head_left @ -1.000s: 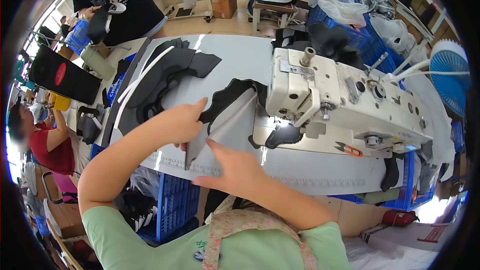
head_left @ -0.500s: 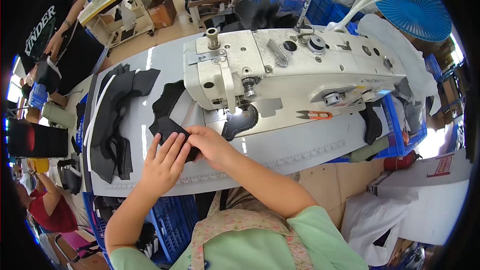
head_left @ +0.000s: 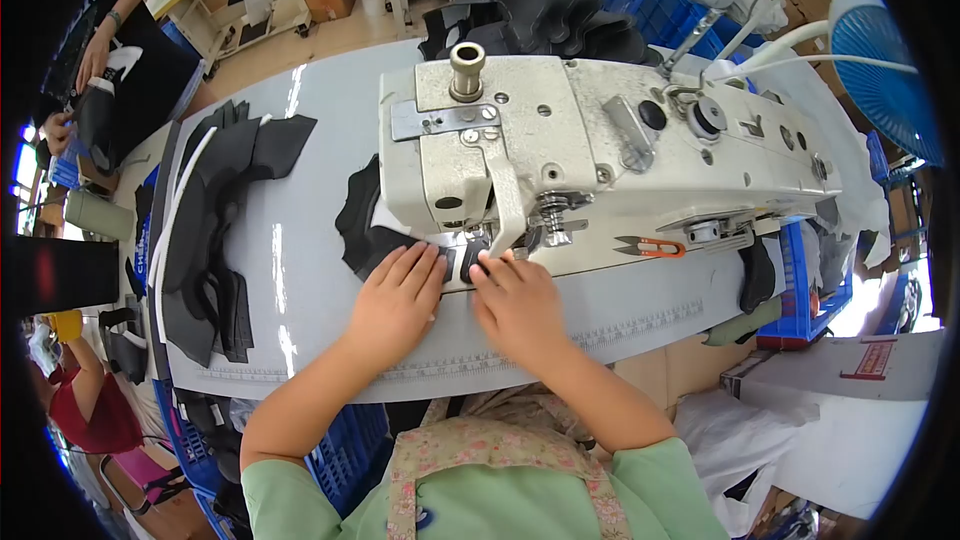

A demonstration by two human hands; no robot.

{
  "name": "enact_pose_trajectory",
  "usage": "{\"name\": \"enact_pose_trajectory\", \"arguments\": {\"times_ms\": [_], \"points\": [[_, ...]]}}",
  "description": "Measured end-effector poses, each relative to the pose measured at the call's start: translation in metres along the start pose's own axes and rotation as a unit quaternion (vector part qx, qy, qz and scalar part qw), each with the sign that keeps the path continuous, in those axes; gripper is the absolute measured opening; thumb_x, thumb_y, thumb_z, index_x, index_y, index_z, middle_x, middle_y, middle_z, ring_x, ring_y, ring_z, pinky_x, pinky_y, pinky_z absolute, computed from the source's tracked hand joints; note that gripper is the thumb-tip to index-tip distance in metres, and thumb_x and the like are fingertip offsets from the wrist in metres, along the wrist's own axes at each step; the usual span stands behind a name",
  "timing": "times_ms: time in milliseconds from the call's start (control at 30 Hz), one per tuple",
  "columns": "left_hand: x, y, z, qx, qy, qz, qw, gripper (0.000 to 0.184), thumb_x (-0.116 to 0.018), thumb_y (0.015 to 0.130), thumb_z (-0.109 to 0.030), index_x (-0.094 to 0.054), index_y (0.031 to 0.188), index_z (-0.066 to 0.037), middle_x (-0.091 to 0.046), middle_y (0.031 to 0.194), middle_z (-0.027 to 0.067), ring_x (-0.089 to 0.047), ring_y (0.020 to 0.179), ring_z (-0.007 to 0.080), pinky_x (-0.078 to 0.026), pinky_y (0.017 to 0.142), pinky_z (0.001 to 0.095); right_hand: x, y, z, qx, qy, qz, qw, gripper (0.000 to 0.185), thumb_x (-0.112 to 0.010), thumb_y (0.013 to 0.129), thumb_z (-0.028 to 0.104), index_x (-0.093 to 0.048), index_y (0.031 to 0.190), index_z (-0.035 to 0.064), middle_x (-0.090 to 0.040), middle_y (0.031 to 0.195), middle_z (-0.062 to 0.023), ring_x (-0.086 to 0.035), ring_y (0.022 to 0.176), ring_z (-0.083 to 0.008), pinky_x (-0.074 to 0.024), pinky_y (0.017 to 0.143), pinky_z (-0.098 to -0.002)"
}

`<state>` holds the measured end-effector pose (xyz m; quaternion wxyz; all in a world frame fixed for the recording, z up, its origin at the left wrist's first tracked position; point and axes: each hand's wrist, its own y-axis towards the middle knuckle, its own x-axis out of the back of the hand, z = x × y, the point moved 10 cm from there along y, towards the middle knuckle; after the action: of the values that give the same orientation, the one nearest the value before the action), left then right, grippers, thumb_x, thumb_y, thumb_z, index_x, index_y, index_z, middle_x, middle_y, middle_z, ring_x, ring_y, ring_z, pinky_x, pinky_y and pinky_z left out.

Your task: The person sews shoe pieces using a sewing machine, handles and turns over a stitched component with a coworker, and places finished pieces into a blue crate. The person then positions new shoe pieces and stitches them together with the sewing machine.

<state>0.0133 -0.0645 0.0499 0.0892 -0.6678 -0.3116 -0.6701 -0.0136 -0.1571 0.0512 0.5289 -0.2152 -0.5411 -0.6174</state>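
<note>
A white sewing machine [head_left: 510, 130] stands on the table. Just in front of its needle area, my left hand [head_left: 398, 300] lies flat with fingers stretched over a black fabric piece [head_left: 372, 248]. My right hand [head_left: 522, 308] is to the right, close to the presser foot. Its fingertips rest on a small dark part of the work [head_left: 469, 258], with the thumb apart. Between the hands a narrow white strip shows. The needle tip is hidden behind the machine's lever and my fingers.
Stacked black pieces [head_left: 205, 230] with white edging lie on the left. Orange-handled thread snips [head_left: 650, 247] rest on the machine bed. A printed ruler [head_left: 620, 325] runs along the front edge. More black pieces [head_left: 560, 20] are behind the machine. A co-worker's hand [head_left: 95, 58] is at upper left.
Both hands have moved right to the machine's needle area, bringing the black piece with them. Earlier they were together at its left, handling a folded piece. The camera view has shifted.
</note>
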Motion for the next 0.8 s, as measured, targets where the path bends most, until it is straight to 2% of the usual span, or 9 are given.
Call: {"name": "enact_pose_trajectory", "arguments": {"times_ms": [67,167,267,400,800], "points": [[-0.016,0.006,0.004,0.023,0.002,0.031,0.999,0.050,-0.065,0.063,-0.008,-0.059,0.111,0.002,-0.055,0.124,0.0155,-0.050,0.118,0.0282,-0.037,0.103,0.0430,-0.003,0.005,-0.010,-0.013,0.001,0.013,1.000,0.022,-0.065,0.075,0.013,-0.065,0.095,0.0039,-0.061,0.094,-0.0095,-0.056,0.098,-0.0290,-0.0462,0.080,-0.0406],[-0.022,0.012,0.003,0.018,0.025,0.016,0.999,0.051,-0.064,0.062,-0.006,-0.059,0.112,0.001,-0.054,0.126,0.0144,-0.050,0.119,0.0277,-0.037,0.103,0.0423,-0.009,0.007,-0.015,0.008,0.031,0.038,0.999,0.024,-0.065,0.075,0.011,-0.065,0.097,0.0031,-0.061,0.094,-0.0113,-0.055,0.100,-0.0324,-0.0460,0.084,-0.0439],[-0.020,0.010,0.004,0.011,-0.024,0.019,0.999,0.054,-0.062,0.062,-0.004,-0.058,0.115,0.001,-0.054,0.128,0.0134,-0.049,0.120,0.0272,-0.038,0.100,0.0412,-0.013,0.001,-0.014,0.009,0.028,0.042,0.999,0.022,-0.065,0.074,0.010,-0.064,0.094,0.0026,-0.060,0.093,-0.0126,-0.054,0.101,-0.0342,-0.0450,0.088,-0.0464],[-0.019,0.005,0.004,0.011,-0.057,0.056,0.997,0.055,-0.061,0.063,-0.003,-0.057,0.118,0.000,-0.054,0.128,0.0126,-0.049,0.122,0.0267,-0.039,0.098,0.0409,-0.011,-0.002,-0.013,0.008,0.065,0.019,0.998,0.017,-0.064,0.073,0.009,-0.063,0.089,0.0023,-0.059,0.093,-0.0127,-0.054,0.103,-0.0351,-0.0435,0.092,-0.0476],[-0.024,0.010,-0.007,0.005,-0.004,0.039,0.999,0.049,-0.059,0.067,-0.006,-0.057,0.115,0.004,-0.054,0.125,0.0148,-0.049,0.121,0.0294,-0.036,0.101,0.0437,-0.009,-0.001,-0.016,0.011,0.073,0.003,0.997,0.016,-0.065,0.072,0.010,-0.063,0.085,0.0025,-0.059,0.091,-0.0120,-0.054,0.104,-0.0348,-0.0439,0.093,-0.0481]]}}
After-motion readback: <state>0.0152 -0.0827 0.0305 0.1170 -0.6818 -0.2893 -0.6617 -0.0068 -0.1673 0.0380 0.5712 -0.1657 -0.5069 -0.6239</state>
